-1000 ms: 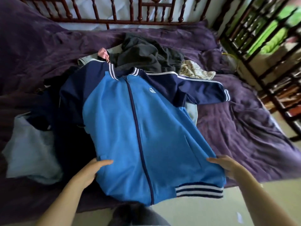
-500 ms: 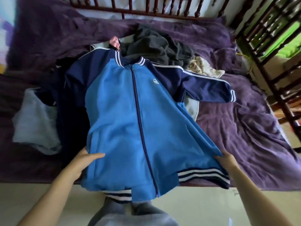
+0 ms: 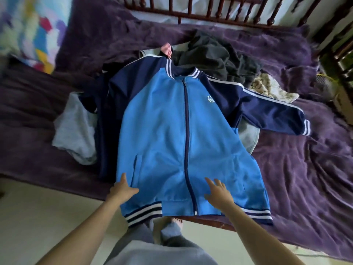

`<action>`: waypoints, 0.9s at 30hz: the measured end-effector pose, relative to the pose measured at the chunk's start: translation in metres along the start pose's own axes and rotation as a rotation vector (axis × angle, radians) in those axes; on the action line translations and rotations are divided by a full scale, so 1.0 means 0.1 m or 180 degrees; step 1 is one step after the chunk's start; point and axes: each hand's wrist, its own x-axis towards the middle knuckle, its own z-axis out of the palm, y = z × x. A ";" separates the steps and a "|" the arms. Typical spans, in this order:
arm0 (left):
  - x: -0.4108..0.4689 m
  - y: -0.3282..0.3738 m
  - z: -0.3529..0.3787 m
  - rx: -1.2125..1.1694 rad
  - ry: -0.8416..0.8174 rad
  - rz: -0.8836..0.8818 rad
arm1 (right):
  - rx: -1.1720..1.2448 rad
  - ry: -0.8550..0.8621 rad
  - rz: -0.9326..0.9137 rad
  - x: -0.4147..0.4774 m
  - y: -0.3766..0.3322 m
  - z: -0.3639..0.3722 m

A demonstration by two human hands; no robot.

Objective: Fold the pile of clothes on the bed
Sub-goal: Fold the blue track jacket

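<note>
I have the light-blue zip-up track jacket with navy sleeves (image 3: 162,131) spread front-up at the near edge of the purple fuzzy bedspread (image 3: 305,169), flat for folding, I judge. My left hand (image 3: 122,190) rests at its left side and my right hand (image 3: 217,192) just right of the zip. Both have straight, spread fingers and grip nothing. No basket shows; the bed alone carries the pile, with a crumpled dark-grey garment (image 3: 210,56) beyond the collar.
</note>
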 end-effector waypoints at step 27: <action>1.47 0.58 -2.34 -0.1646 -0.0145 0.1530 | -0.1614 0.1076 -0.1373 1.24 -3.64 -1.70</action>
